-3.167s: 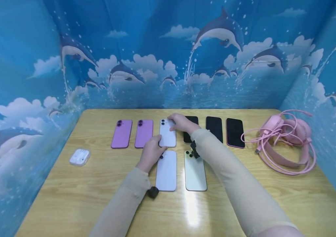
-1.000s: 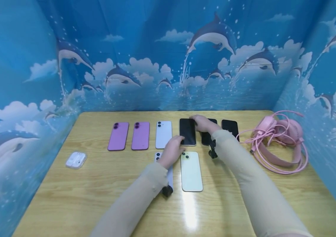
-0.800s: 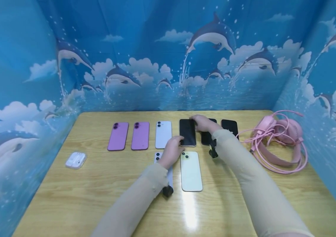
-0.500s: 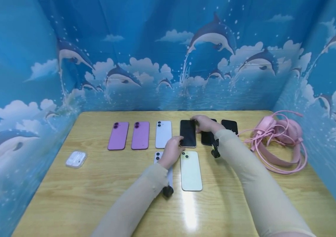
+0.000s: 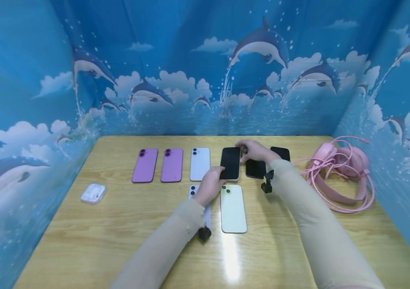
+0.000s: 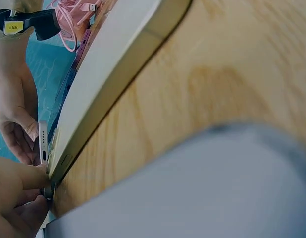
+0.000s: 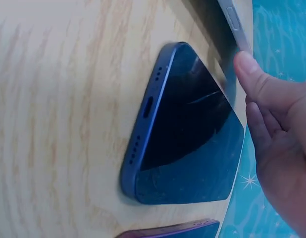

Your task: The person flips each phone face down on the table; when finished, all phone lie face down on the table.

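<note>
Both hands grip a face-up smartphone (image 5: pixel 230 162) with a black screen and silvery edge, at the middle of the back row. My left hand (image 5: pixel 209 186) holds its near end by the left corner. At its far right edge my right hand (image 5: pixel 255 151) pinches the side, thumb (image 7: pixel 249 64) on the frame in the right wrist view. A shadow lies beneath the phone there. Beside the right hand lies a dark blue phone (image 7: pixel 192 129), face up. Below the hands are a pale yellow phone (image 5: pixel 233 210) and a lavender phone (image 5: pixel 193 191), the latter partly under my left wrist.
Two purple phones (image 5: pixel 145 165) and a whitish phone (image 5: pixel 200 163) lie back up on the left. Another dark-screened phone (image 5: pixel 280 153) sits right, partly behind my sleeve. Pink headphones (image 5: pixel 349 160) with coiled cable stand far right, boxed white earphones (image 5: pixel 94 193) far left.
Both hands have gone from the whitish phone to the black-screened one. Over the last second that phone has shifted slightly right and nearer, the right hand moving right with it.
</note>
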Motion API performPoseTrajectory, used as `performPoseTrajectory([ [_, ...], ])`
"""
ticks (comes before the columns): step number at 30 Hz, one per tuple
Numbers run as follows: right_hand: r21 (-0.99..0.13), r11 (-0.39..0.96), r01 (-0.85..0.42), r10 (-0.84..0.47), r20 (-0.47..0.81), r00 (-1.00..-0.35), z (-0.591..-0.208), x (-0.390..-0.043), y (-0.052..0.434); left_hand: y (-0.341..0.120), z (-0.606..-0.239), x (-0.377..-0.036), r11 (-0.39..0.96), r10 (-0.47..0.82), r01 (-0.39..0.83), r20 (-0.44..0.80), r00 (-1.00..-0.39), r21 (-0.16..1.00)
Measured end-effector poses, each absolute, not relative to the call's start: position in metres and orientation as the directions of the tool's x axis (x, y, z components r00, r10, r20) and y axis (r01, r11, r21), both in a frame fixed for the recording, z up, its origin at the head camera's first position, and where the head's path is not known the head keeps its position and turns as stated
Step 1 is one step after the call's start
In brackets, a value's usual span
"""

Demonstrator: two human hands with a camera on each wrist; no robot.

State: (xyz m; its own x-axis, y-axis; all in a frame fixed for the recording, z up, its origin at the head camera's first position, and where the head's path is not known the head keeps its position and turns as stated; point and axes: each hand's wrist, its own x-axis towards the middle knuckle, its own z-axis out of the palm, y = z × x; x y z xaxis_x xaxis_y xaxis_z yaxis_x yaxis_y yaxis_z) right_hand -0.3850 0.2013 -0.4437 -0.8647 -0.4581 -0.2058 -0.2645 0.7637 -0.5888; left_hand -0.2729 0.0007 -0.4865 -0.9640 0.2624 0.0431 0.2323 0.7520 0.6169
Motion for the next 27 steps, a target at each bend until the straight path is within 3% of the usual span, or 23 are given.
performPoseTrajectory([
  [12, -0.705, 0.669, -0.236, -0.518, -0.216, -0.827, -0.421, -0.383, 0.199, 0.008, -0.481, -0.269, 0.759, 0.287, 0.203, -0.037, -0.957, 0.618],
  [27, -0.628, 0.696, -0.349, -0.587, -0.217, -0.78, -0.4, -0.386, 0.191, 0.015, -0.481, -0.266, 0.698, 0.32, 0.304, 0.098, -0.942, 0.648],
])
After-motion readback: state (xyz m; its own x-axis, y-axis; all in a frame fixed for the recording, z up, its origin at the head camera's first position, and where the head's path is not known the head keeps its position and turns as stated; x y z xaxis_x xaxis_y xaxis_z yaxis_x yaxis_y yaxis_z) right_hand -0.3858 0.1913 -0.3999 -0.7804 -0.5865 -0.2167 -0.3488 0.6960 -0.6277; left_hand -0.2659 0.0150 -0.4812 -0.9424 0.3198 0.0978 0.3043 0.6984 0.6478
